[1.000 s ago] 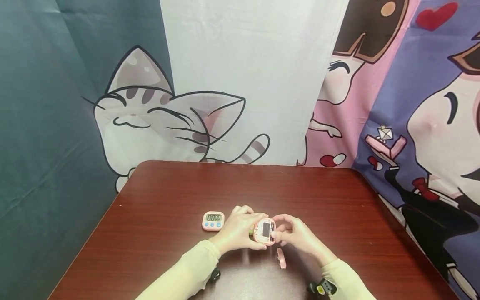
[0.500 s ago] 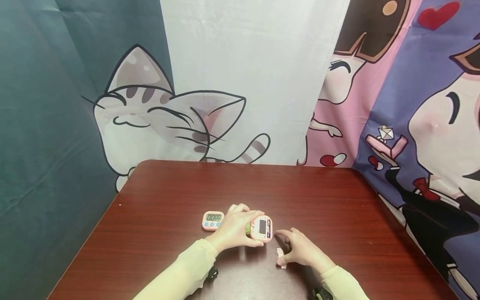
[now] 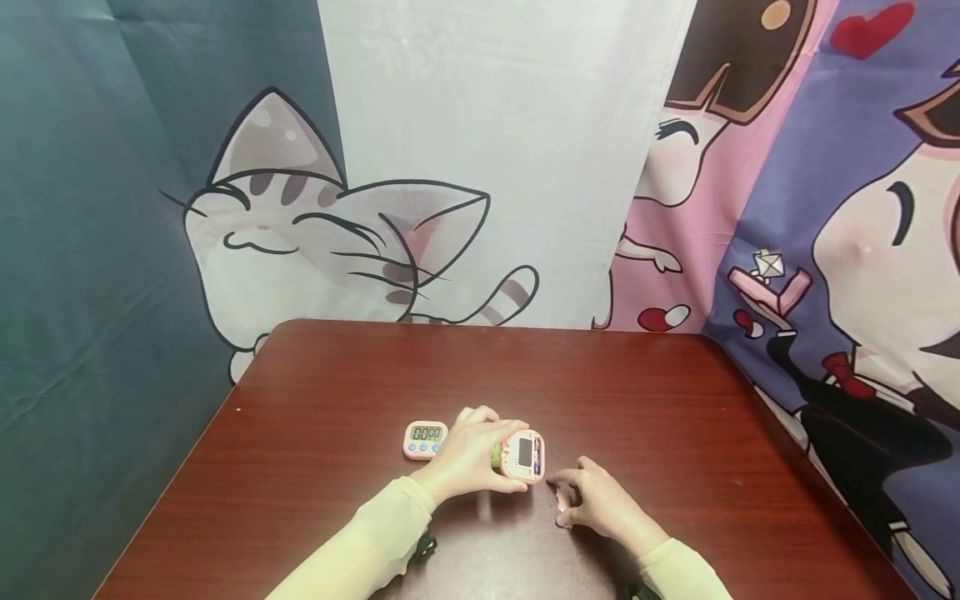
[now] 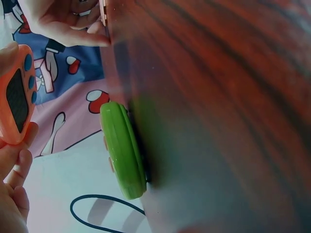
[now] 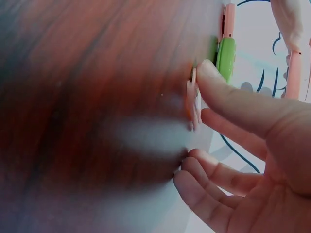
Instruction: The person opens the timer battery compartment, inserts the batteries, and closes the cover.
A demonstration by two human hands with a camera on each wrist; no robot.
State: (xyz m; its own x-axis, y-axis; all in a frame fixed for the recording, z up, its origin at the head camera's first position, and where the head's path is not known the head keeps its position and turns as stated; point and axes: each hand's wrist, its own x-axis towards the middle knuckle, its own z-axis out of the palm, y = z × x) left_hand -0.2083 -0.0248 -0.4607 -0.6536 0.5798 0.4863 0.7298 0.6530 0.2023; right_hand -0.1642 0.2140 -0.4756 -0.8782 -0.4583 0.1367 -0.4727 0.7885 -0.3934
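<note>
My left hand [image 3: 468,454] grips a pink timer [image 3: 522,456] by its edges, its back toward the head camera and the battery slot at its right side uncovered. In the left wrist view the front of this timer [image 4: 18,99] shows a dark screen and blue buttons. My right hand [image 3: 603,504] is low at the table, thumb and fingers curled round a small pink battery cover [image 3: 562,500]. The right wrist view has the thumb tip right at one end of the cover [image 5: 193,97]. A green timer [image 4: 124,150] lies on the table, mostly hidden behind my left hand in the head view.
A second pink timer [image 3: 425,440] reading 00:00 lies just left of my left hand. The brown table [image 3: 360,375] has rounded far corners. Behind it hangs a cartoon-printed cloth [image 3: 510,167].
My right hand has left the timer's battery slot and come down to the cover, its fingers closing round it. My left hand has shifted slightly left with the timer.
</note>
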